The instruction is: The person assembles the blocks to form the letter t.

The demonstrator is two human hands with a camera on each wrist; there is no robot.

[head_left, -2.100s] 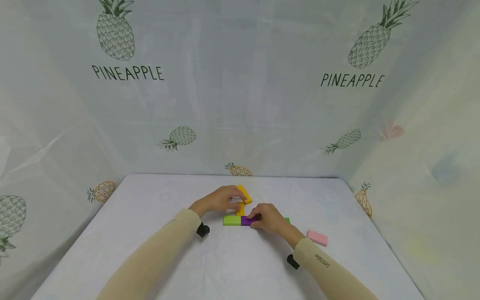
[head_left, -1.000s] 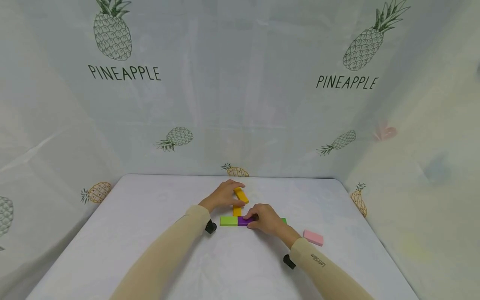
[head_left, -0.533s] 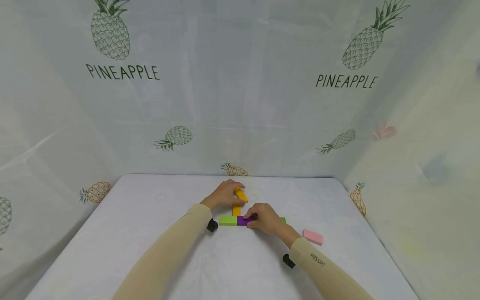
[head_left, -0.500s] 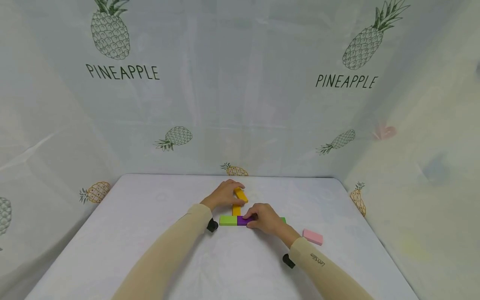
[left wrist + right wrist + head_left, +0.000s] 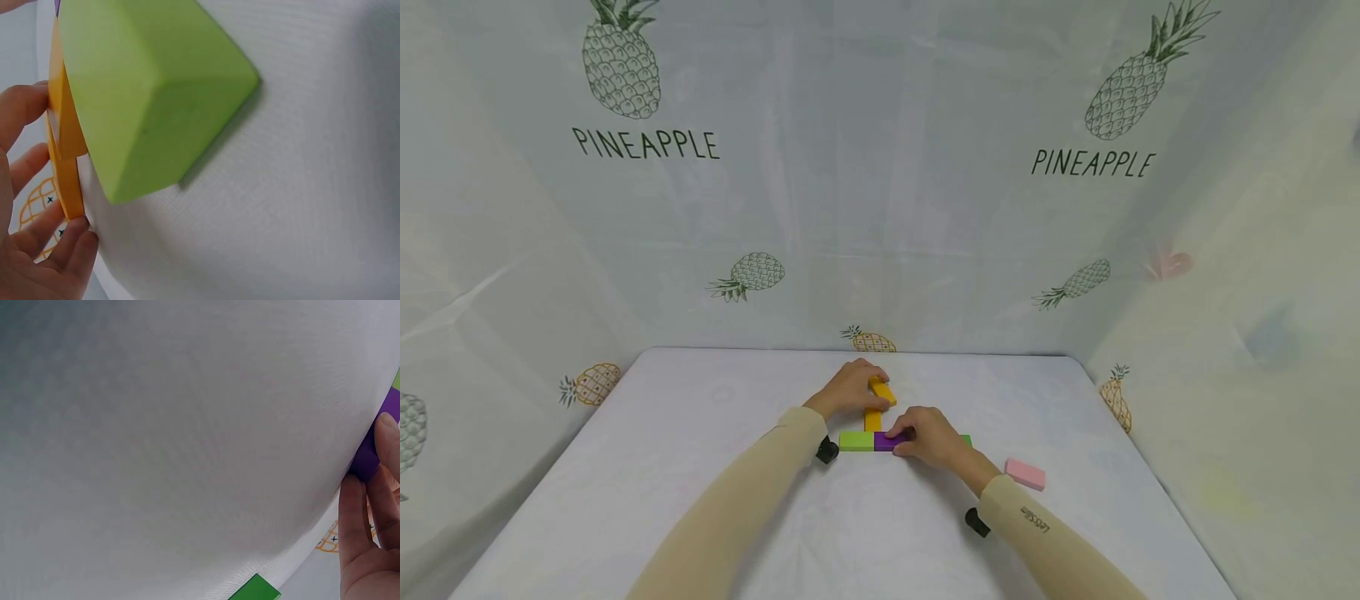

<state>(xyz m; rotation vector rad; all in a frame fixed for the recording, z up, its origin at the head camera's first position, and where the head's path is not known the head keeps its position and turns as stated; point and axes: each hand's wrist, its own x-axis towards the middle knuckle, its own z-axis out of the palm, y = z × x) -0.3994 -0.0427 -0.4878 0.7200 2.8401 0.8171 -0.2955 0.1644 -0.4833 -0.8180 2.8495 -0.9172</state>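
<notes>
In the head view my left hand (image 5: 850,387) spans the far orange block (image 5: 883,390), thumb at its near end and fingers around its far end. That block lies at a slant behind another orange block (image 5: 872,420), which points back toward me. Closer in, a lime green block (image 5: 856,442) and a purple block (image 5: 886,442) lie end to end. The thumb and fingers of my right hand (image 5: 931,437) pinch the purple block, hiding its right part. The left wrist view shows fingertips (image 5: 78,231) at the far end of the orange block.
Right of my right hand a darker green block (image 5: 967,439) shows partly behind the wrist. A pink block (image 5: 1025,474) lies farther right. White cloth covers the table (image 5: 700,467), and a pineapple-print curtain (image 5: 880,183) hangs behind its back edge.
Since two seconds ago my left hand has moved slightly away and right, from around the near orange block onto the far one. My right hand stays on the purple block. The last half second shows almost no movement.
</notes>
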